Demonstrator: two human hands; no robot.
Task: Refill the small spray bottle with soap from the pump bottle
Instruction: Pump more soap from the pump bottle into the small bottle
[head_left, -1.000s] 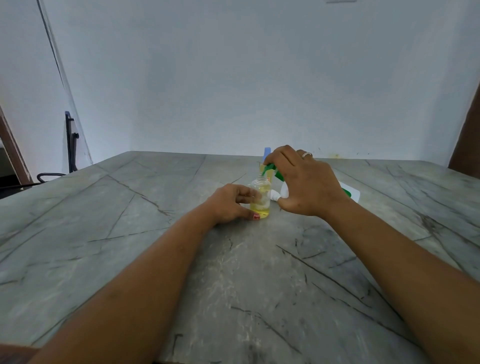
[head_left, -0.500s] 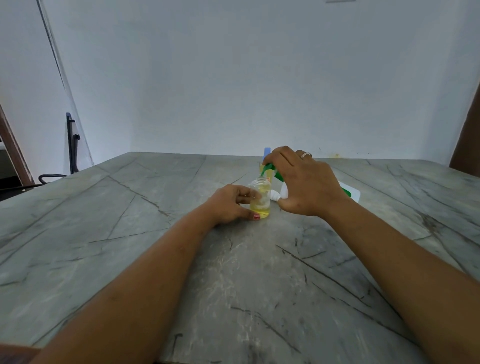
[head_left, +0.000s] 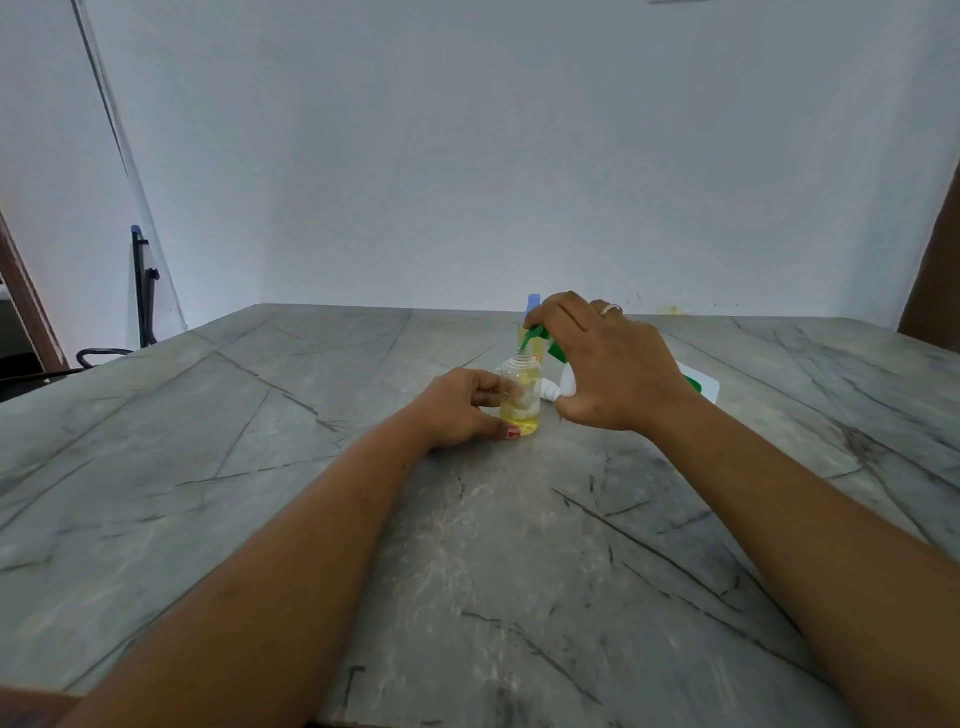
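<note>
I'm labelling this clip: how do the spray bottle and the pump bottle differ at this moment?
Spray bottle is clear, with yellow liquid low inside; pump bottle is white and green. Spray bottle stands upright; pump bottle is tipped, its green spout at the spray bottle's open mouth. Left hand holds the spray bottle, right hand the pump bottle. Shared: each is in one hand.

**No legible text on my feed**

I can read nothing here. At 2 o'clock from the small spray bottle (head_left: 522, 402), the white pump bottle (head_left: 701, 383) shows a green label patch beyond the right hand (head_left: 613, 369) gripping it, too small for letters. At 12 o'clock, a yellow bottle with a blue cap (head_left: 533, 303) carries an orange mark, blurred beyond reading.
</note>
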